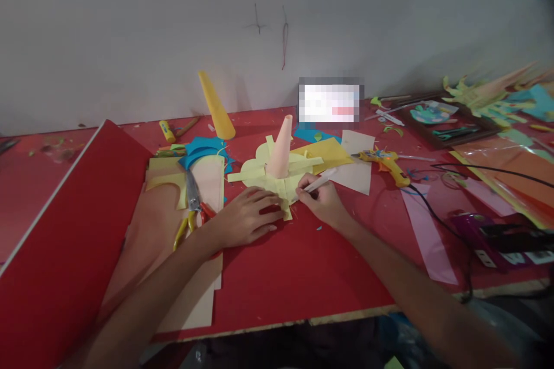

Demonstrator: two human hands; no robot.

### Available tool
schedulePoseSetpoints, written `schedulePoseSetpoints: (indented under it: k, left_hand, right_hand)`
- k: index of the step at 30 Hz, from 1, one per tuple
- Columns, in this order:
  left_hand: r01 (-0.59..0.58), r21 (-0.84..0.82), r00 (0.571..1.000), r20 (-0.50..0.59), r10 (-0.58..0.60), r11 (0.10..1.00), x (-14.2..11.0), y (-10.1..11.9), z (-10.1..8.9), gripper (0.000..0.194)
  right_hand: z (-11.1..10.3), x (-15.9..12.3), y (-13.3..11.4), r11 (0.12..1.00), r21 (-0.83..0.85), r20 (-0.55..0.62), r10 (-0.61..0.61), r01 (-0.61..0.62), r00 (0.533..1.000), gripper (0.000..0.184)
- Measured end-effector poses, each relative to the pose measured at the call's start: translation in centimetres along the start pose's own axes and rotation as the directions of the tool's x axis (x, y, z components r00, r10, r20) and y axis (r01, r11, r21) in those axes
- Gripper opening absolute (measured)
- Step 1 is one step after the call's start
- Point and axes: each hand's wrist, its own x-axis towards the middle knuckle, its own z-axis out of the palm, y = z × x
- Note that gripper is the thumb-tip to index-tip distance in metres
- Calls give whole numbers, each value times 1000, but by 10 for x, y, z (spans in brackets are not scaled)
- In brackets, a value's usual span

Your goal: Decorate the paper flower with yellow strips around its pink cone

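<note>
A pale yellow paper cutout [253,168], with rounded lobes and narrow strips, is laid at the middle of the red surface [303,282], and a pale pink paper cone [281,150] is stood upright on it. The near left part of the cutout is covered by the left hand [251,216], which is laid flat with its fingers slightly spread. A white pen [321,180] is gripped between the fingers and thumb of the right hand [320,200] at the cutout's near right; its lower end is mostly concealed by the fingers, so the tip is hard to make out.

Behind the cutout, yellow paper [326,153] is partly overlapped by it. Scissors [193,193] are lain on peach sheets [149,230] at the left, their handles partly hidden by the left forearm. Those sheets are bordered by a tilted red board [78,213], cut off at the picture's left edge. A yellow glue gun [385,162] is placed to the right, its black cable [433,213] trailed toward a blurred purple object [471,228]. Open red room is left between the forearms, down to the surface's near edge. A screen [329,105] at the wall is pixelated.
</note>
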Motion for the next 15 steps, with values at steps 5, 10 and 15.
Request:
schedulePoseSetpoints:
  k: [5,10,15]
  left_hand:
    - [-10,-36,996,84,13,999,-2,-1,-1,39]
    - [-5,-85,995,97,13,996,-3,-3,-3,44]
    - [0,-109,995,103,12,994,-4,-4,-3,41]
  right_hand:
    - [1,0,0,1000,-18,110,-1,3,994,16]
    - [3,-1,-4,996,-56,219,-56,70,974,21]
    - [5,-1,-2,990,-87,248,-84,108,965,20]
